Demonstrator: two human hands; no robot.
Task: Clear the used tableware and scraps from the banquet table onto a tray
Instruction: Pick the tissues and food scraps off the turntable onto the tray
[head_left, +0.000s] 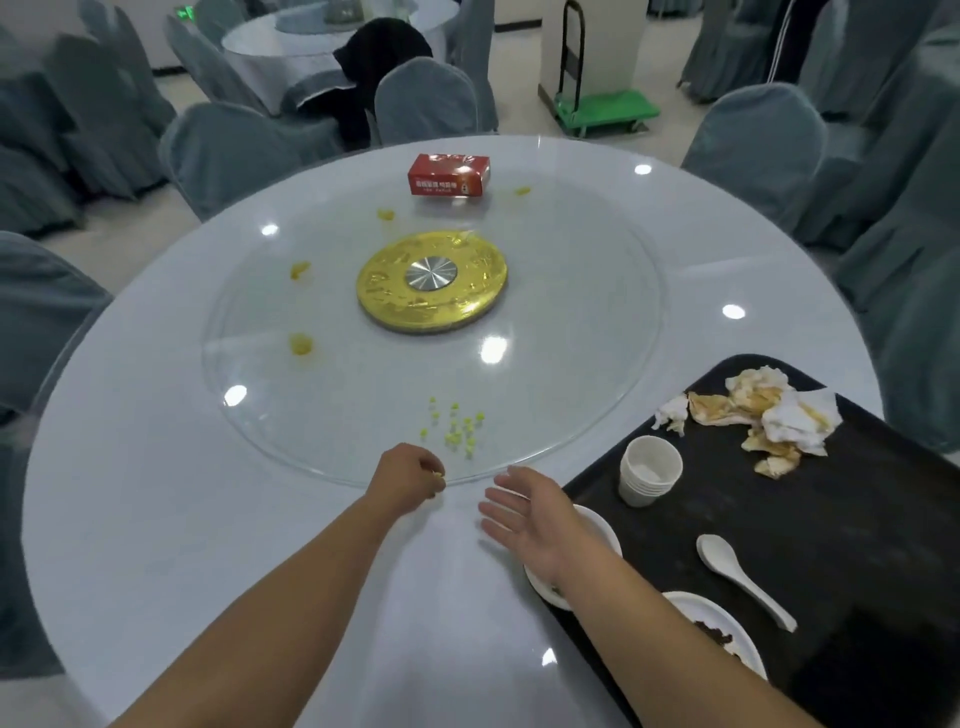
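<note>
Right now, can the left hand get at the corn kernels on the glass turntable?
Probably yes: the left hand is just short of the corn kernels, nothing between them, though it pinches some yellow bits.

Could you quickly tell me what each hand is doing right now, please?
Left hand: pinching a few corn kernels.
Right hand: open, fingers spread, holding nothing.

We see only our two arms, coming in from the lower edge of the view. The left forearm (291, 597) and left hand (413, 470) are bare, and so are the right forearm (649, 623) and right hand (524, 514) (bare skin runs right down to that edge). Both forearms look smooth and slender, broadening toward the camera.
</note>
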